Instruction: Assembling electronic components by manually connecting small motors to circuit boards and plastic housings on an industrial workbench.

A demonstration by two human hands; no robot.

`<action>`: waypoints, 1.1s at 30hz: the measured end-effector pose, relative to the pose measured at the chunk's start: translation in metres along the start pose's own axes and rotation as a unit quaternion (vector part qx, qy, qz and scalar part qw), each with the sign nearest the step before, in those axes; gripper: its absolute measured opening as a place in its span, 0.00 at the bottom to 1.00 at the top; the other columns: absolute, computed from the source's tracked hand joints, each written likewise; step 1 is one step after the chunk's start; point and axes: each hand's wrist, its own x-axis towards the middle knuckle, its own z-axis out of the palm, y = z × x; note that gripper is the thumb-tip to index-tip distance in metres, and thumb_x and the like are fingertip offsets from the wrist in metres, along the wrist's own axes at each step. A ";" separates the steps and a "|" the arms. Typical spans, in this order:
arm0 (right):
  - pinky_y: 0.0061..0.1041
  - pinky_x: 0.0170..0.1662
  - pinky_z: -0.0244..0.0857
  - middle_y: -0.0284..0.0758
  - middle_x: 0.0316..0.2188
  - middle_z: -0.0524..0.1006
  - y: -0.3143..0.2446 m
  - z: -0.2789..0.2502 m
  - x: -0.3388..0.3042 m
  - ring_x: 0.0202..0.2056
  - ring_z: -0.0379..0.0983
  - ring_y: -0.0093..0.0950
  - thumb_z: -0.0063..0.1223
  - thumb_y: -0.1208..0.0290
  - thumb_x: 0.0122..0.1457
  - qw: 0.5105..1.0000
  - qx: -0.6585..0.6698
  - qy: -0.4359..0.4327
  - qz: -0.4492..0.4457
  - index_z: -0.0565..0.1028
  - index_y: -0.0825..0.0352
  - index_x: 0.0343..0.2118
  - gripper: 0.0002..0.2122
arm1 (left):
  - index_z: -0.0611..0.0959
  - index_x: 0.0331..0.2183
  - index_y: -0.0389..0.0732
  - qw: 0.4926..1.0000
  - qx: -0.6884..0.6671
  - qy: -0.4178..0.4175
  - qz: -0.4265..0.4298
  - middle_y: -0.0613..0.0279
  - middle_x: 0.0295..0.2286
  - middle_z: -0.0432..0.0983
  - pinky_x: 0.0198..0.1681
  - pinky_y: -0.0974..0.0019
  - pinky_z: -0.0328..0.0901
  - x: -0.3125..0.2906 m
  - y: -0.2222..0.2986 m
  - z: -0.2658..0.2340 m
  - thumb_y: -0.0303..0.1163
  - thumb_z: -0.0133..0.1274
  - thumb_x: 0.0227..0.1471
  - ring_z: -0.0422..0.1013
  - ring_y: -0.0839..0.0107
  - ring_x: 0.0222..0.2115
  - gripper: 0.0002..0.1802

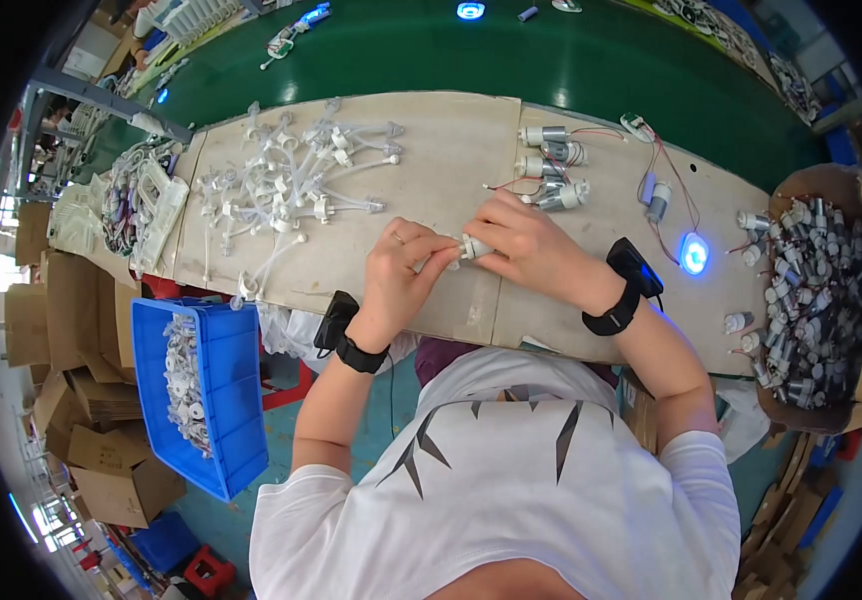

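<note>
White-ended motor (475,247) pinched in our right hand (513,240), our left hand (403,268) pressing fingertips together beside it; upper-left tubes (281,207), upper-right motors (555,168) lie unjoined, unfinished, we judge.

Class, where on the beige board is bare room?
Between the white tubing pieces and the grouped motors, beyond the left hand and right hand; also between the glowing blue lamp and right forearm. Crowded: under those pieces and motors.

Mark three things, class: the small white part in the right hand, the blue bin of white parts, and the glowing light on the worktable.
Small white part (473,246): head view, on its exposed side.
Blue bin (236,390): head view, on its outer right wall.
Glowing light (694,254): head view, on its lit middle.
</note>
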 end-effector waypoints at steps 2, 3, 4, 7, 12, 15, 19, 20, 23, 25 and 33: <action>0.29 0.37 0.65 0.35 0.30 0.67 0.000 0.001 0.003 0.37 0.65 0.33 0.58 0.80 0.39 1.000 -0.004 -0.003 -0.007 0.71 0.70 0.30 0.13 | 0.83 0.25 0.40 1.000 -0.008 -0.004 -0.006 0.61 0.23 0.74 0.29 0.66 0.64 -0.001 -0.002 0.000 0.23 0.61 0.38 0.68 0.64 0.27 0.06; 0.29 0.36 0.64 0.35 0.30 0.67 0.000 0.002 0.005 0.36 0.65 0.33 0.58 0.80 0.39 1.000 -0.005 -0.009 -0.015 0.72 0.70 0.32 0.13 | 0.83 0.25 0.39 1.000 -0.014 -0.003 -0.008 0.62 0.23 0.74 0.29 0.66 0.64 -0.001 -0.004 0.000 0.23 0.61 0.38 0.68 0.64 0.27 0.06; 0.29 0.35 0.63 0.35 0.30 0.68 0.000 0.004 0.006 0.35 0.65 0.34 0.59 0.80 0.40 1.000 -0.006 -0.014 -0.023 0.72 0.69 0.33 0.14 | 0.83 0.25 0.39 1.000 -0.020 -0.001 -0.010 0.62 0.22 0.74 0.29 0.66 0.64 -0.002 -0.006 0.001 0.23 0.61 0.38 0.68 0.64 0.27 0.05; 0.28 0.35 0.64 0.34 0.30 0.68 0.002 0.009 0.010 0.35 0.65 0.33 0.59 0.78 0.39 0.998 -0.041 -0.041 -0.030 0.72 0.69 0.32 0.14 | 0.83 0.24 0.40 1.000 -0.012 0.010 0.006 0.63 0.22 0.73 0.28 0.69 0.60 -0.003 -0.011 0.003 0.22 0.61 0.38 0.66 0.69 0.25 0.05; 0.30 0.41 0.63 0.31 0.29 0.68 0.010 0.012 0.021 0.35 0.65 0.29 0.55 0.76 0.42 0.990 -0.117 -0.022 -0.073 0.71 0.66 0.29 0.09 | 0.79 0.36 0.37 0.985 -0.103 -0.081 -0.114 0.63 0.24 0.75 0.34 0.70 0.64 -0.004 -0.020 -0.001 0.23 0.56 0.47 0.70 0.72 0.29 0.11; 0.33 0.46 0.59 0.29 0.32 0.70 0.007 0.010 0.032 0.37 0.67 0.27 0.54 0.74 0.44 0.976 -0.187 -0.007 -0.109 0.72 0.64 0.35 0.12 | 0.73 0.43 0.35 0.934 -0.283 -0.094 -0.199 0.63 0.27 0.76 0.38 0.70 0.64 -0.002 -0.016 0.000 0.25 0.52 0.51 0.72 0.74 0.31 0.15; 0.36 0.51 0.55 0.30 0.35 0.71 -0.007 0.006 0.037 0.40 0.67 0.29 0.56 0.72 0.43 0.972 -0.191 0.083 -0.109 0.71 0.63 0.44 0.21 | 0.68 0.48 0.33 0.932 -0.304 -0.100 -0.171 0.62 0.32 0.75 0.41 0.72 0.63 0.000 -0.030 -0.002 0.27 0.49 0.55 0.72 0.75 0.33 0.19; 0.36 0.51 0.55 0.30 0.35 0.71 -0.010 0.003 0.037 0.40 0.67 0.29 0.56 0.72 0.43 0.971 -0.190 0.083 -0.116 0.71 0.63 0.44 0.21 | 0.68 0.48 0.33 0.933 -0.302 -0.094 -0.170 0.62 0.32 0.75 0.41 0.72 0.63 -0.001 -0.031 -0.002 0.27 0.49 0.55 0.72 0.75 0.33 0.19; 0.30 0.49 0.59 0.31 0.38 0.72 -0.005 -0.011 0.023 0.39 0.68 0.26 0.58 0.76 0.43 0.962 -0.182 0.203 0.009 0.69 0.62 0.50 0.26 | 0.66 0.50 0.33 0.907 -0.367 0.003 -0.206 0.62 0.34 0.75 0.40 0.72 0.63 -0.002 -0.021 0.002 0.30 0.47 0.56 0.72 0.75 0.34 0.21; 0.22 0.43 0.64 0.31 0.40 0.71 0.011 -0.002 0.008 0.37 0.68 0.21 0.58 0.81 0.45 0.937 0.183 0.224 0.193 0.68 0.62 0.51 0.26 | 0.67 0.50 0.34 0.884 -0.399 0.022 -0.243 0.62 0.32 0.75 0.39 0.73 0.62 0.000 -0.014 0.000 0.32 0.46 0.57 0.71 0.76 0.34 0.20; 0.16 0.34 0.65 0.31 0.36 0.69 0.011 0.007 0.023 0.32 0.68 0.19 0.52 0.86 0.47 0.945 0.227 0.204 0.114 0.74 0.63 0.44 0.20 | 0.67 0.50 0.35 0.878 -0.416 0.012 -0.237 0.61 0.31 0.76 0.39 0.73 0.62 0.003 -0.006 0.007 0.34 0.45 0.57 0.70 0.77 0.33 0.20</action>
